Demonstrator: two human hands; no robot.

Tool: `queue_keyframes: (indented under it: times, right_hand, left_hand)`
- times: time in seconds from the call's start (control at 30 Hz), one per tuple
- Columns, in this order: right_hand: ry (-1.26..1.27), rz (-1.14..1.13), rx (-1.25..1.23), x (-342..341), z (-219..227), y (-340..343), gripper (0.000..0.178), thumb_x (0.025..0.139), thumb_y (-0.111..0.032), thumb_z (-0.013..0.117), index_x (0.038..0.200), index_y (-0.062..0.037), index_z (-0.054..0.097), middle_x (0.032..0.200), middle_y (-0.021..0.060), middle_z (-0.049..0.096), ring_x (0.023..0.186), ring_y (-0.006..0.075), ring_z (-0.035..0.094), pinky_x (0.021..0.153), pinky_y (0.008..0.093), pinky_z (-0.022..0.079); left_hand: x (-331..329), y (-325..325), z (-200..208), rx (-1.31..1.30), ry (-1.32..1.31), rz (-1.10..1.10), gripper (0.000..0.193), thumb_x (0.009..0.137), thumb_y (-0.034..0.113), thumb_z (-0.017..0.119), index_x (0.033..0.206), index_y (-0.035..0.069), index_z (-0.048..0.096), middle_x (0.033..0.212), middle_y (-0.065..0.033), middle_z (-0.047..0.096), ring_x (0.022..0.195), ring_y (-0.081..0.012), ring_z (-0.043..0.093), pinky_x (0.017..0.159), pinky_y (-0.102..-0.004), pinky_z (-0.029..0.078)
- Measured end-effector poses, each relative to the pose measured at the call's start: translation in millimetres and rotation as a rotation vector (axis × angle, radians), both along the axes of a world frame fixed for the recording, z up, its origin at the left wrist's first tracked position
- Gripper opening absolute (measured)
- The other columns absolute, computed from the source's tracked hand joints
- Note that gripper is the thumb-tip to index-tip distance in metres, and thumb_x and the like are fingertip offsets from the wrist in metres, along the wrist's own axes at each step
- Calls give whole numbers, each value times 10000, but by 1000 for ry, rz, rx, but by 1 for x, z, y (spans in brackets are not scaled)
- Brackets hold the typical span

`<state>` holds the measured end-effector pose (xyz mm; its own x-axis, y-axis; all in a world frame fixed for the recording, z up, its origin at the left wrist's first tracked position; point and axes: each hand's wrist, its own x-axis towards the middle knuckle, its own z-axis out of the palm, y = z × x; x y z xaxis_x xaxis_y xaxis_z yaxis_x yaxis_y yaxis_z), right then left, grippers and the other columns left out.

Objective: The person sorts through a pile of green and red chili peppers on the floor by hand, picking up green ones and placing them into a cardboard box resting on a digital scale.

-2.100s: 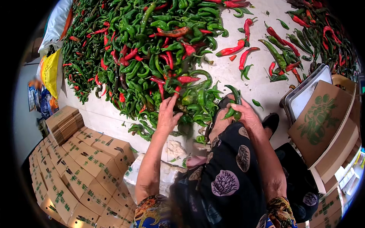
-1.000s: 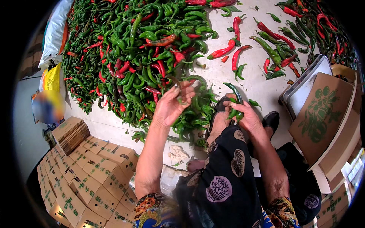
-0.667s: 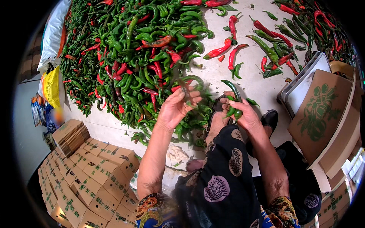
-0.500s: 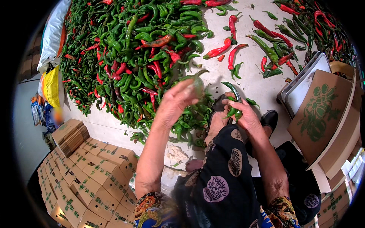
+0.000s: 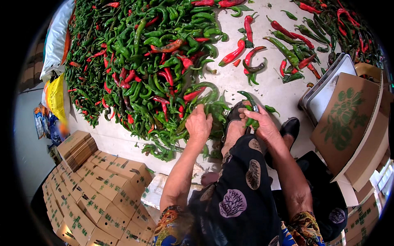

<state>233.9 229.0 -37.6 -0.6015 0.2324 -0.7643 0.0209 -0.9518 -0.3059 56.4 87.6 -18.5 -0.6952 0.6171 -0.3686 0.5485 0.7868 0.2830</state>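
My left hand (image 5: 198, 124) is at the near edge of a big heap of green chili peppers (image 5: 158, 84), mixed with red ones. Its fingers are curled, and what they hold, if anything, is hidden. Just beyond it some peppers are blurred by motion. My right hand (image 5: 264, 123) is above my feet, closed around a few green chili peppers (image 5: 250, 121). One long dark green pepper (image 5: 248, 98) sticks up out of that grip. Farther out, a dark curved pepper (image 5: 255, 68) lies across a red chili pepper (image 5: 249, 57) on the pale floor.
Loose red and green peppers (image 5: 289, 55) are strewn at the far right. Close on the right stand a grey-rimmed tray (image 5: 326, 88) and a printed cardboard box (image 5: 344, 119). Stacked cartons (image 5: 98, 192) fill the lower left, with sacks (image 5: 57, 41) behind. My shoes (image 5: 290, 128) are between the hands.
My left hand has come down and nearer, from holding a blurred pepper in the air to the heap's edge. A dark curved pepper now lies by the red ones. My right hand barely moved.
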Motion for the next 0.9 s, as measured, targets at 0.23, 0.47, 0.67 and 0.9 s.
queue_keyframes:
  times: [0.23, 0.47, 0.67, 0.9]
  right_hand:
    - [5, 117, -3, -13, 17, -6, 495, 799, -154, 730, 1220, -47, 492, 1003, 24, 625, 858, 129, 599, 597, 230, 463]
    - [-26, 36, 57, 0, 7, 8, 379, 794, -48, 680, 1147, -28, 542, 975, 55, 630, 849, 157, 620, 725, 270, 506]
    - [-68, 1, 102, 6, 5, 13, 426, 794, -51, 687, 1188, -21, 528, 1004, 54, 617, 880, 149, 596, 824, 280, 463]
    - [-73, 63, 165, 0, 9, 9, 595, 738, -114, 777, 1252, -22, 491, 1045, 42, 604, 945, 127, 570, 848, 270, 452]
  left_hand:
    - [36, 16, 33, 329, -498, 248, 349, 734, 89, 737, 1035, -20, 599, 868, -118, 656, 760, -175, 660, 662, -291, 529]
    - [45, 12, 20, 439, -498, 290, 276, 833, 95, 663, 1065, -37, 592, 940, -102, 630, 782, -165, 618, 726, -280, 504]
    - [34, 23, -15, 361, -429, 361, 365, 780, 146, 706, 1063, -41, 568, 881, -135, 661, 775, -194, 639, 720, -324, 513]
    - [74, 50, 18, 430, -490, 81, 285, 703, 100, 732, 915, 7, 565, 798, -70, 556, 678, -158, 547, 646, -289, 481]
